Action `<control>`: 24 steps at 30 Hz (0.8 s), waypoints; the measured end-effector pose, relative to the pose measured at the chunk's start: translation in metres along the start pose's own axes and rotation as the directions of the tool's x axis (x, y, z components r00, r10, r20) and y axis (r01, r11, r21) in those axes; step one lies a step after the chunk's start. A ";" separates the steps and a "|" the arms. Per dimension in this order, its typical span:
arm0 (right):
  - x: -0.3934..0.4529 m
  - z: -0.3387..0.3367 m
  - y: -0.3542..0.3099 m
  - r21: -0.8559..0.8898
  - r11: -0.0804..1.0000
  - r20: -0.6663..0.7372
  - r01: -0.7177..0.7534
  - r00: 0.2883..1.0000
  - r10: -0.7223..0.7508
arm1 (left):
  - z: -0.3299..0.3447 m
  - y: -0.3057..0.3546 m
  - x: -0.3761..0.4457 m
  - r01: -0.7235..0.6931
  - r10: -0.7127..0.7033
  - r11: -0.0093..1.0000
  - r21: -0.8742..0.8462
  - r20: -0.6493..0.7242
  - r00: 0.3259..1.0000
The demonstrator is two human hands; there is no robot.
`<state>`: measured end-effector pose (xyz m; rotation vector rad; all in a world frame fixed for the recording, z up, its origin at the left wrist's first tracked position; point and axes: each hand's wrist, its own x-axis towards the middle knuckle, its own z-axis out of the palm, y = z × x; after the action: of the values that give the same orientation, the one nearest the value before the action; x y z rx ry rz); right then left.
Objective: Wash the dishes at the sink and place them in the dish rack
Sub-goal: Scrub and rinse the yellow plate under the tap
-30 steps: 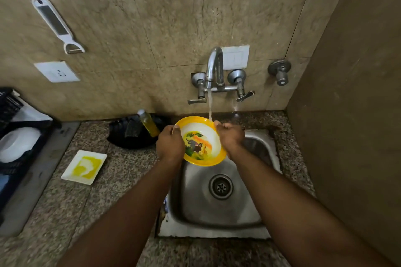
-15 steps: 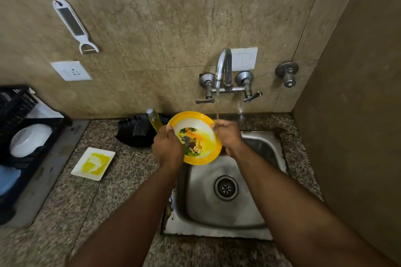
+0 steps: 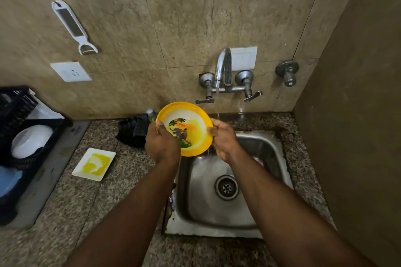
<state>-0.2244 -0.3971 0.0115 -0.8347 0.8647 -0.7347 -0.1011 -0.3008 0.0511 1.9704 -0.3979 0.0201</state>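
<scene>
Both hands, left hand (image 3: 161,143) and right hand (image 3: 224,137), pinch a yellow bowl (image 3: 186,128) tilted beside the running tap (image 3: 223,67). Rinsing looks nearly done. Next, carry it to the rack (image 3: 17,128), far left of the tap.

The left hand (image 3: 162,144) covers the yellow bowl's (image 3: 191,121) lower left rim. The bottle (image 3: 151,114) behind shows only its cap, and the black rack (image 3: 15,106) runs off the left edge.

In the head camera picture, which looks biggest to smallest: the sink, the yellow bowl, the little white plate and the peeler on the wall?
1. Sink
2. Yellow bowl
3. White plate and peeler: these look alike in size, so I cannot rank them. The bowl is held up nearer the camera.
</scene>
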 end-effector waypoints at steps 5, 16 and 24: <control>0.015 0.012 -0.004 -0.392 0.920 -0.474 0.020 0.852 -0.220 | 0.008 0.005 -0.016 0.118 -0.119 0.993 0.023 0.021 0.993; 0.015 0.006 -0.019 -0.213 0.972 -0.415 0.096 0.892 -0.179 | 0.020 0.019 -0.016 0.216 -0.215 0.976 -0.036 0.011 0.976; 0.003 0.003 -0.025 -0.066 0.992 -0.189 0.111 0.974 -0.122 | 0.027 0.024 -0.025 0.254 -0.260 0.957 -0.139 -0.028 0.965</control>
<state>-0.2257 -0.4107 0.0326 -0.8788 1.0191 -0.9093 -0.1359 -0.3268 0.0566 1.8708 -0.1067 -0.1244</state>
